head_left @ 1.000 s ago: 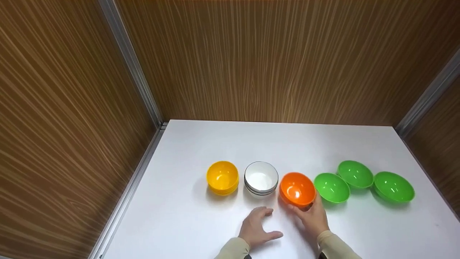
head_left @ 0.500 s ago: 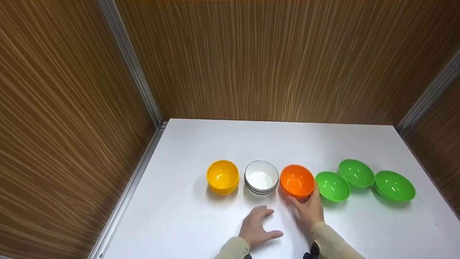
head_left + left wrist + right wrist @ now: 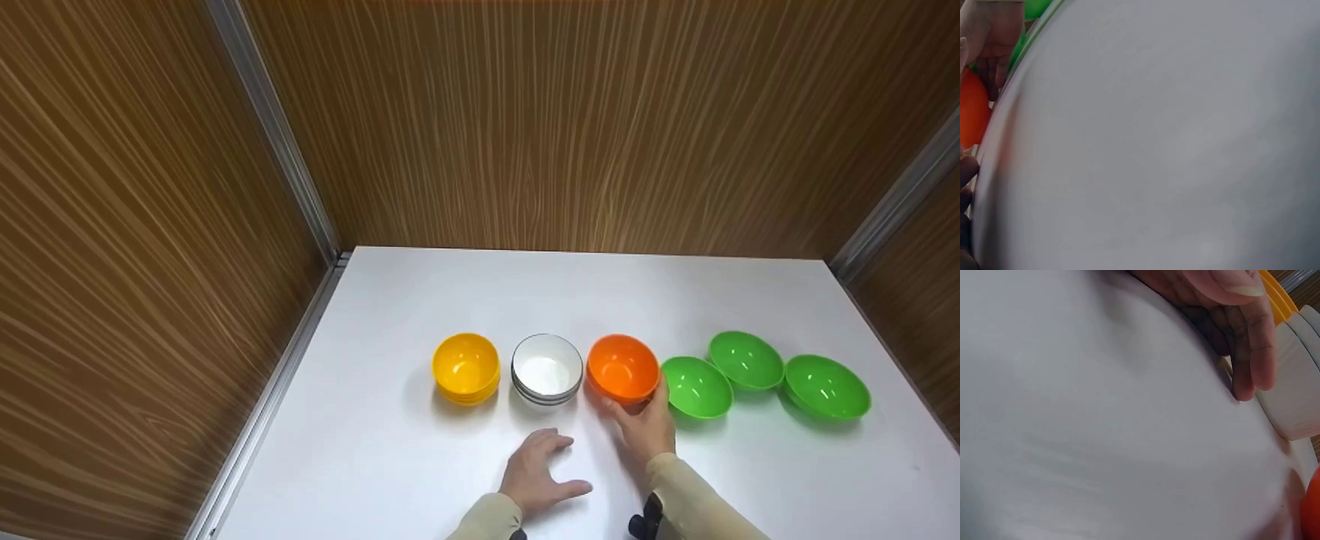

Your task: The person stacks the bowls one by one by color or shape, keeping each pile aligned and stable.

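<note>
My right hand (image 3: pixel 648 429) grips an orange bowl (image 3: pixel 621 367) by its near right side, thumb at the front and fingers round the right. The bowl is upright, just right of a stack of white dark-rimmed bowls (image 3: pixel 547 369). My left hand (image 3: pixel 534 474) is held low over the table in front of the white stack, thumb and fingers spread apart with nothing between them. The left wrist view shows the orange bowl (image 3: pixel 971 109) and right hand (image 3: pixel 998 34) at its left edge. In the right wrist view, the left hand (image 3: pixel 1235 326) overlaps the white bowls (image 3: pixel 1292 379).
A stack of yellow bowls (image 3: pixel 466 367) stands left of the white ones. To the right are three separate green bowls: one (image 3: pixel 697 388) close beside my right hand, another (image 3: pixel 745 361) behind it, and the last (image 3: pixel 826 388) farther right. Wood-grain panels (image 3: pixel 555 127) enclose the white table (image 3: pixel 390 300).
My right hand has moved the orange bowl away from me, bringing it level with the white and yellow stacks. The left hand has stayed in place.
</note>
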Action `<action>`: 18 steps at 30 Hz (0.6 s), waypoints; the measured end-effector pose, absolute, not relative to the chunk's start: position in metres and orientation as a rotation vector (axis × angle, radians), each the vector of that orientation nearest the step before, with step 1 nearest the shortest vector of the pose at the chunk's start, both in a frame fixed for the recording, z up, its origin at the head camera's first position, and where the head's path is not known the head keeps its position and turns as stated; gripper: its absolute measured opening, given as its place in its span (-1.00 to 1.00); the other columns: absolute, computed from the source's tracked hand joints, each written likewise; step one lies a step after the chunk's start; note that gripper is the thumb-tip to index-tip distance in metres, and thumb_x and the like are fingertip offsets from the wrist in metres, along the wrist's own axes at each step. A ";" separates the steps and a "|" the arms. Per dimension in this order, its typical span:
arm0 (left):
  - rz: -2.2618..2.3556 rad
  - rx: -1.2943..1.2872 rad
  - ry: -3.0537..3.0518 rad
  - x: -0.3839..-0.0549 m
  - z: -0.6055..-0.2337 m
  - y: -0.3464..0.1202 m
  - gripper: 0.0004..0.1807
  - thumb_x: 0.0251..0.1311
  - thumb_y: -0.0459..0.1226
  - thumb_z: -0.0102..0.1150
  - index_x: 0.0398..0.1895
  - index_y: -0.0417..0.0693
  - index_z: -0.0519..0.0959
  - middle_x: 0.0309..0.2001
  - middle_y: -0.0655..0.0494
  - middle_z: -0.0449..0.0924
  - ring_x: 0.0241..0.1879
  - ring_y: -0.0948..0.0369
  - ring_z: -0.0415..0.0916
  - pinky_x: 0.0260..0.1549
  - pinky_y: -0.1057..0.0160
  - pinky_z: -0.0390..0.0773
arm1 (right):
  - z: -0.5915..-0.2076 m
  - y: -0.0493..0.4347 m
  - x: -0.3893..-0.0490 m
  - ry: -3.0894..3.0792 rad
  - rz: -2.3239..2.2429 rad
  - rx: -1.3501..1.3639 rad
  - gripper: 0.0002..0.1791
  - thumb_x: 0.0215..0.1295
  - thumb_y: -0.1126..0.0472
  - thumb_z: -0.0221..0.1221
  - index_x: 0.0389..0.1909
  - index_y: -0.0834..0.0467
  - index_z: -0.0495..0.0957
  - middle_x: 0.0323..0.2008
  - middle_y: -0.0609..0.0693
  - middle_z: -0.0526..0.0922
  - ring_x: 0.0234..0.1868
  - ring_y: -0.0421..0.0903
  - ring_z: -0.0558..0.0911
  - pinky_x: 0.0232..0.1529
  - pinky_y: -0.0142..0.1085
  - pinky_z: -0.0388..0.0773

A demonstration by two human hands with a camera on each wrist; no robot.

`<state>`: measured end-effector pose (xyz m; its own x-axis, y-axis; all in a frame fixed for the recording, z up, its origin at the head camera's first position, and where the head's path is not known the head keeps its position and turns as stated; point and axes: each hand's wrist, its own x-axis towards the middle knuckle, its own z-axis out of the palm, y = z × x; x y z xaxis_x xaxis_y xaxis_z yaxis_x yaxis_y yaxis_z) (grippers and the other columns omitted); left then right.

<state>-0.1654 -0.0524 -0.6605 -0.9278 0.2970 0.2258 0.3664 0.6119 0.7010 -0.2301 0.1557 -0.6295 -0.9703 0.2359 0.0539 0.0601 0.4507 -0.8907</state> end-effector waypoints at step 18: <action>-1.251 -0.575 -2.752 -0.166 -0.659 -0.052 -0.32 -0.10 0.22 0.38 0.07 0.09 0.58 0.12 0.22 0.54 0.22 0.23 0.37 0.27 0.22 0.34 | -0.630 0.160 -0.225 -2.491 1.555 -0.235 0.24 0.02 0.04 0.44 0.53 0.05 -0.25 0.43 0.27 0.12 0.41 0.22 0.14 0.42 0.14 -0.03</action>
<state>-0.1663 -0.0520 -0.6593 -0.9283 0.3076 0.2090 0.3598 0.6004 0.7142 -0.2245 0.1599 -0.6297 -0.9684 0.2359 0.0808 0.0310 0.4354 -0.8997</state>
